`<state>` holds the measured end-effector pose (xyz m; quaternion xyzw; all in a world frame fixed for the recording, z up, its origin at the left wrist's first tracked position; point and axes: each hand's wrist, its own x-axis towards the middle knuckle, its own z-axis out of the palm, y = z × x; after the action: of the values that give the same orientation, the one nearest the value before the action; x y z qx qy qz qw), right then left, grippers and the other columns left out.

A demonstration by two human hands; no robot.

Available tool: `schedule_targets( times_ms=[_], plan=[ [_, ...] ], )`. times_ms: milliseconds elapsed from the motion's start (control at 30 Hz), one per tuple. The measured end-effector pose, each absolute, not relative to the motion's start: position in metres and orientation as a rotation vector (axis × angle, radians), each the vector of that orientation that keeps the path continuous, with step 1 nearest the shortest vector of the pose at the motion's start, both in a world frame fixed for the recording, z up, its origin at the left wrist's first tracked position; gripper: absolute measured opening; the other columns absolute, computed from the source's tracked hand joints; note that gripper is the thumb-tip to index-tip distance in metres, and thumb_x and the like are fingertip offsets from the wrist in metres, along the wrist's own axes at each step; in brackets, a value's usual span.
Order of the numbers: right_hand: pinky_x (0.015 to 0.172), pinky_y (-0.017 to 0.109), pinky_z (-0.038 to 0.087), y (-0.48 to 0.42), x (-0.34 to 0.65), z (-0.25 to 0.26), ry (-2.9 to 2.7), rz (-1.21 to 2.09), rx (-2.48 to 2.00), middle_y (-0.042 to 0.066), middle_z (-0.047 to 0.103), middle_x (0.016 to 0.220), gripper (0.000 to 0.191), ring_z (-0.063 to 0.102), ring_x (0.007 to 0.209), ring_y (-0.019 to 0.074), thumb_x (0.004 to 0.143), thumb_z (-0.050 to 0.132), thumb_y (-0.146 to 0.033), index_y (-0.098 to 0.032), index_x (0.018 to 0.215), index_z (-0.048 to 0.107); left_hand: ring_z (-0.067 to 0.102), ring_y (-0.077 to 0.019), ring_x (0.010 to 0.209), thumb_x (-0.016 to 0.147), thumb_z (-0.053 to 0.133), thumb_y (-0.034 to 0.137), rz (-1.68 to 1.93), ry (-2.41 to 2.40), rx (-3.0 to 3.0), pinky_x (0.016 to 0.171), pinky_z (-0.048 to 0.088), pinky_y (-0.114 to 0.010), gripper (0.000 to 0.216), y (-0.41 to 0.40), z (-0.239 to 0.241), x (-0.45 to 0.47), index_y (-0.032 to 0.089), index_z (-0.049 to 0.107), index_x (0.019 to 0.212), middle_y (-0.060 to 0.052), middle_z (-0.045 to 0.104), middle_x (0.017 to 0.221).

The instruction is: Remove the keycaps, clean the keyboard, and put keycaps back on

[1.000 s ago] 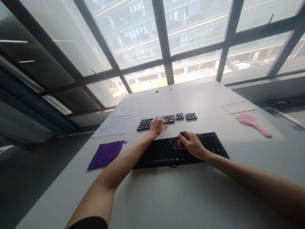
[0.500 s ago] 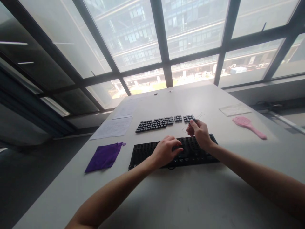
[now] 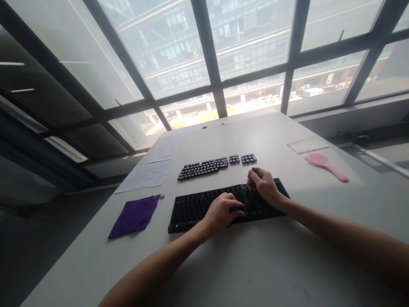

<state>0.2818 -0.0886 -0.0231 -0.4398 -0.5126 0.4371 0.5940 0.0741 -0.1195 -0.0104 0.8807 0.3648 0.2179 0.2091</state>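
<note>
A black keyboard [image 3: 191, 207] lies in front of me, with most of its key positions looking bare and a few keys left along its front edge. My left hand [image 3: 223, 211] rests over its middle, thumb and fingers curled together round something dark that blends into the keyboard. Above the right half of the keyboard, my right hand [image 3: 262, 184] pinches a wire keycap puller [image 3: 254, 170] by its black handle. Thin wire loops stick out from both its ends. Loose black keycaps [image 3: 204, 168] stand in keyboard-like rows behind the keyboard, with smaller groups to the right.
A purple cloth pouch [image 3: 136, 216] lies on the left of the white table [image 3: 204, 264]. Paper sheets [image 3: 147, 174] are behind it. On the right are a pink hairbrush [image 3: 326, 165] and a flat pale packet [image 3: 306, 145]. Large windows border the table's far side.
My right hand has come back from beside the rear keycaps towards the keyboard with the puller. My left hand has shifted slightly towards me. The whole view has turned a little.
</note>
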Motion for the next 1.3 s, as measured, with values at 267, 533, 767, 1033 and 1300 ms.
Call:
schedule_targets(
  times_ms=[267,533,767,1033,1300],
  plan=[
    [0.044,0.026,0.038,-0.091,0.281,-0.022,-1.268,1.006,-1.044,0.002,0.063,0.056,0.039,0.053,0.045,0.0134,0.092,0.057,-0.049,-0.019,0.067,0.056,0.058,-0.0202,0.089,0.092,0.064,0.023,0.672,0.893,2.654,0.082,0.052,-0.034,0.012,-0.127,-0.017,0.077,0.016,0.069,0.100,-0.007,0.065,0.094],
    [0.043,0.026,0.039,-0.091,0.280,-0.021,-1.275,1.012,-1.053,0.002,0.063,0.056,0.039,0.053,0.044,0.0135,0.090,0.058,-0.051,-0.019,0.066,0.056,0.051,-0.0216,0.093,0.098,0.052,0.020,0.620,0.880,2.791,0.085,0.052,-0.036,0.012,-0.132,-0.022,0.076,0.014,0.060,0.104,-0.008,0.060,0.097],
    [0.044,0.027,0.039,-0.091,0.281,-0.022,-1.282,1.010,-1.055,0.002,0.064,0.057,0.039,0.054,0.044,0.0137,0.090,0.058,-0.051,-0.019,0.067,0.055,0.051,-0.0222,0.093,0.101,0.046,0.022,0.601,0.890,2.833,0.085,0.052,-0.038,0.015,-0.134,-0.025,0.078,0.015,0.059,0.104,-0.009,0.057,0.097],
    [0.042,0.026,0.040,-0.085,0.281,-0.028,-1.310,1.019,-1.066,0.001,0.063,0.055,0.037,0.055,0.044,0.0137,0.091,0.057,-0.049,-0.020,0.068,0.055,0.049,-0.0229,0.094,0.099,0.048,0.019,0.556,0.928,2.838,0.086,0.050,-0.038,0.011,-0.135,-0.025,0.080,0.015,0.058,0.102,-0.008,0.055,0.097],
    [0.043,0.026,0.040,-0.086,0.281,-0.029,-1.336,1.008,-1.066,0.002,0.063,0.054,0.039,0.055,0.044,0.0141,0.091,0.057,-0.050,-0.020,0.067,0.054,0.048,-0.0234,0.094,0.100,0.046,0.018,0.562,0.936,2.864,0.085,0.050,-0.037,0.012,-0.137,-0.024,0.081,0.015,0.057,0.100,-0.009,0.054,0.097]
  ],
)
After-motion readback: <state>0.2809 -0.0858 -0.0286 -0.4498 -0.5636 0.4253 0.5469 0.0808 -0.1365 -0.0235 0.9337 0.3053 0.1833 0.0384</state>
